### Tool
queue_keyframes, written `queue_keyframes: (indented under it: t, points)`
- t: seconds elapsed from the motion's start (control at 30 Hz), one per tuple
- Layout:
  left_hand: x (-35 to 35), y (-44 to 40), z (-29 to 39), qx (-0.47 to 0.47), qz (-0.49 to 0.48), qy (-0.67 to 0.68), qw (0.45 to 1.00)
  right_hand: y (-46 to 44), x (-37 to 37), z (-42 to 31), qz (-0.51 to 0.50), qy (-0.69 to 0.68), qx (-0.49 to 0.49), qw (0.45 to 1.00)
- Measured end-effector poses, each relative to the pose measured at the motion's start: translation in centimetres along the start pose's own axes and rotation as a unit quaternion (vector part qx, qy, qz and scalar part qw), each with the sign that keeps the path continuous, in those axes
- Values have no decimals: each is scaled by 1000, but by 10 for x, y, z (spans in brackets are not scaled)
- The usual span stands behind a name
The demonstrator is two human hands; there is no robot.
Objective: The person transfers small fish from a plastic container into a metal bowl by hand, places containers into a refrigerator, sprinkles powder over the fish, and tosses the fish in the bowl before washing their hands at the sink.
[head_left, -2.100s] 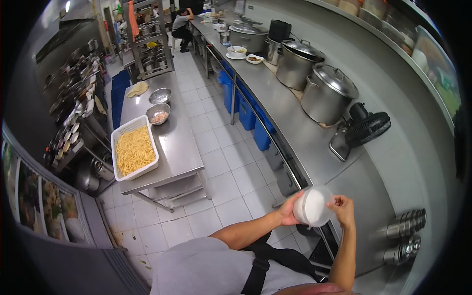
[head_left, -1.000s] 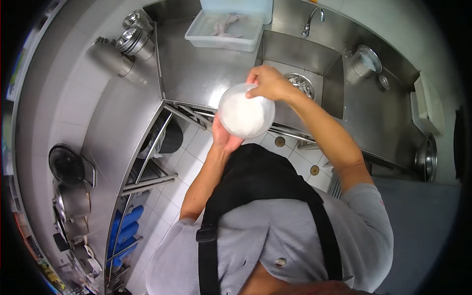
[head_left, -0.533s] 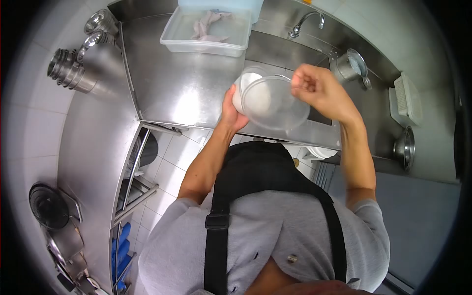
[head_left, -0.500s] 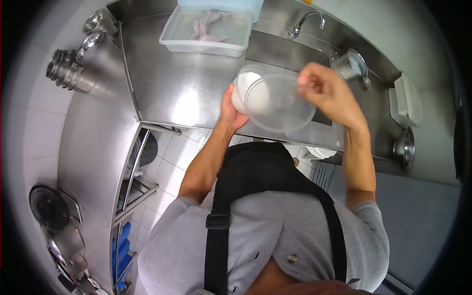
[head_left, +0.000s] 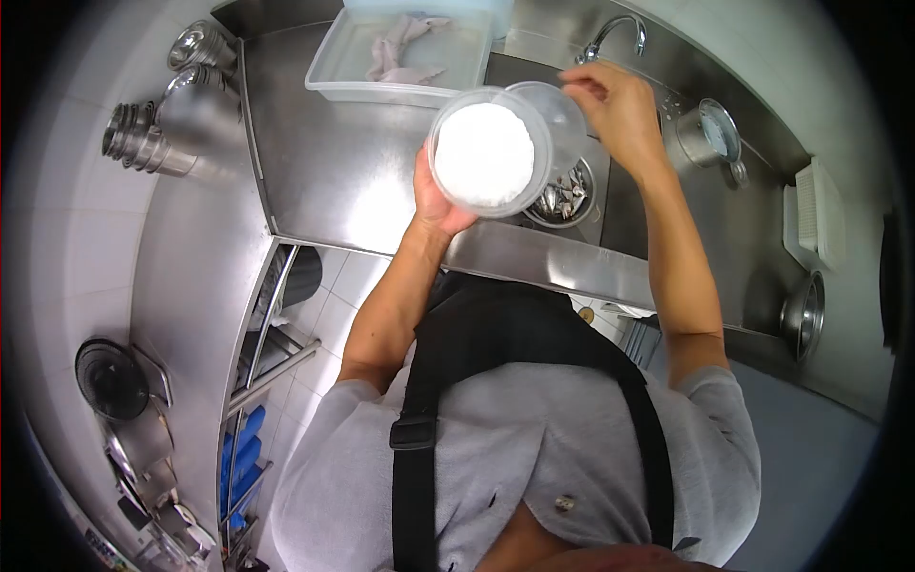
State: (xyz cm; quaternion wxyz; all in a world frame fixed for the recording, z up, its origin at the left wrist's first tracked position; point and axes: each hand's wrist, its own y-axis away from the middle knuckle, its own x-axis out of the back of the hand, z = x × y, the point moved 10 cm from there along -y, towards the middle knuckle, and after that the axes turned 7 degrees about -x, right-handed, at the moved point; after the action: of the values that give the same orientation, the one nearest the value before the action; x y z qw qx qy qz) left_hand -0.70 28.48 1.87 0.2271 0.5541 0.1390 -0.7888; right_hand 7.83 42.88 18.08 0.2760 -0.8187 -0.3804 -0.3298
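My left hand is closed round the side of a clear round plastic tub and holds it over the counter's front part. White powder shows through its open top. My right hand pinches the rim of a clear round plastic lid, which is tilted just beyond the tub and partly hidden by it. Below the tub and lid, a metal bowl contains several small silvery fish; the tub covers part of the bowl.
A translucent bin with a pinkish cloth-like piece stands at the back. A tap rises over the sink, with a metal pot to its right. White baskets and a metal bowl line the right wall. Stacked metal containers stand left.
The tub has tipped so its open top faces me. My right hand has moved up and away with the lid, which now sits behind the tub. The bowl of fish has come into view.
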Motion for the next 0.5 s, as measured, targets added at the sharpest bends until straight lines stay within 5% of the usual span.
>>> queue_keyframes:
  t: [0.1,0.2,0.3,0.4,0.5]
  points:
    - [-18,-6,-18,29,-18,5,999,15,-45,-45,-144,-25,83,986]
    - [-22,-14,-41,81,-35,-5,996,18,-84,-36,-129,112,167,971]
    - [-15,-26,-55,71,-16,-22,997,7,-94,-7,-224,49,63,971]
    - [-7,-29,-69,69,3,-34,997,1,-107,11,-255,83,131,954]
    - [3,-30,-80,74,8,-34,997,-12,-107,60,-299,-99,-55,947]
